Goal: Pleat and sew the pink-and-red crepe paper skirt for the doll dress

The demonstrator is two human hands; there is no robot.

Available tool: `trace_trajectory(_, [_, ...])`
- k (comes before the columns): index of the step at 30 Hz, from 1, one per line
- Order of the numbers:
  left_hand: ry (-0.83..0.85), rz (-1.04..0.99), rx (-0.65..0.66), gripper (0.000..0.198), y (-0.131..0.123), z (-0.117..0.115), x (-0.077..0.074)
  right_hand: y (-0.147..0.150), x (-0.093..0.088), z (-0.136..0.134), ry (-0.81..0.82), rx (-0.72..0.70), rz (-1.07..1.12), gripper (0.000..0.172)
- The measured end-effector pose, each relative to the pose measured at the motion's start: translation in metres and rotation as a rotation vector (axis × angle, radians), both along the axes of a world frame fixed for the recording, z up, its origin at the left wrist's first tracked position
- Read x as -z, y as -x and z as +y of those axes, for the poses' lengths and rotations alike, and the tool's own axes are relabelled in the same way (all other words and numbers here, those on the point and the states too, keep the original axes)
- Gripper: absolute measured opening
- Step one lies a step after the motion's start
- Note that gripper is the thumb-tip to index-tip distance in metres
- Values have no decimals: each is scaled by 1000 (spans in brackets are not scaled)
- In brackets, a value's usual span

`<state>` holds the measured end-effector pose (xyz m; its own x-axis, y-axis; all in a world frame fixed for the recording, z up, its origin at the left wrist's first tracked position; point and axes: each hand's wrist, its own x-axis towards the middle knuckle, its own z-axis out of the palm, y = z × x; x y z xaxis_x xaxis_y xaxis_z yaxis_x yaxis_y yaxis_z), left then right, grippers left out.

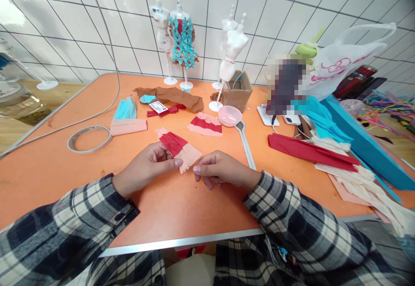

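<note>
My left hand pinches a small pleated strip of red and pink crepe paper just above the orange table. Thumb and fingers are closed on its lower left edge. My right hand is closed in a pinch at the strip's fringed right end, and touches it. A second pleated red and pink piece lies flat further back. Both arms wear plaid sleeves.
A tape roll and folded pink and teal paper lie left. Three mini mannequins stand at the back, beside a cardboard box and pink bowl. Red, cream and teal paper sheets pile up right.
</note>
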<state>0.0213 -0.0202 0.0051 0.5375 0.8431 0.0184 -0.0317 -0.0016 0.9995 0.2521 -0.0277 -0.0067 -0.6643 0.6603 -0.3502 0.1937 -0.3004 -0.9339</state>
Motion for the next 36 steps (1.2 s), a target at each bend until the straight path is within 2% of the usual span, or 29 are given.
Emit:
trace_trajectory(9, [14,19,-68,31,7,3,6,0,-5,0,16,7,-23,44])
trace_trajectory(14, [41,-33,-117,32,9,4,10,2,-4,1,9,63,5,40])
trace_trajectory(21, [36,2,-92,30,7,3,9,2,-2,0,-17,51,2,47])
trace_trajectory(36, [29,30,-64,31,7,4,8,3,-1,0,-7,61,7,44])
